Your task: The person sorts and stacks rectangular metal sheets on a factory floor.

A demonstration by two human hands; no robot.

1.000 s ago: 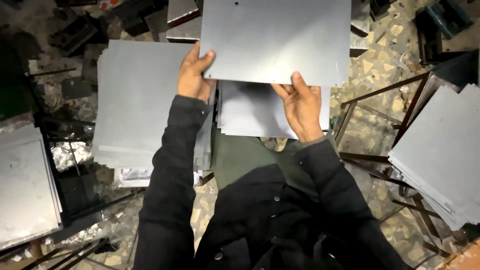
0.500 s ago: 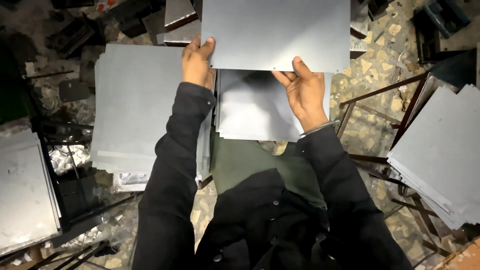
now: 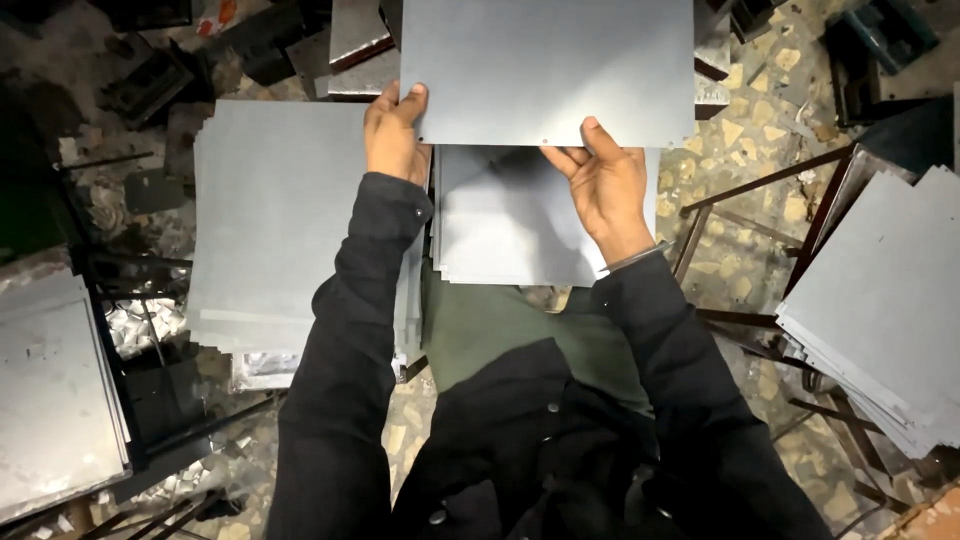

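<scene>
Now both hands have slid the grey metal sheet point(image 3: 548, 65) further forward, past the short stack of sheets point(image 3: 505, 225) on the lap; left hand point(image 3: 393, 135) and right hand point(image 3: 603, 185) pinch its near edge, fingers closed.

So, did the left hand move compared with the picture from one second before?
Yes. The left hand, gripping the grey sheet, has shifted slightly up the frame, judged against the stack of sheets beside it.

dim stone-chip floor point(image 3: 760, 90) (littered)
</scene>
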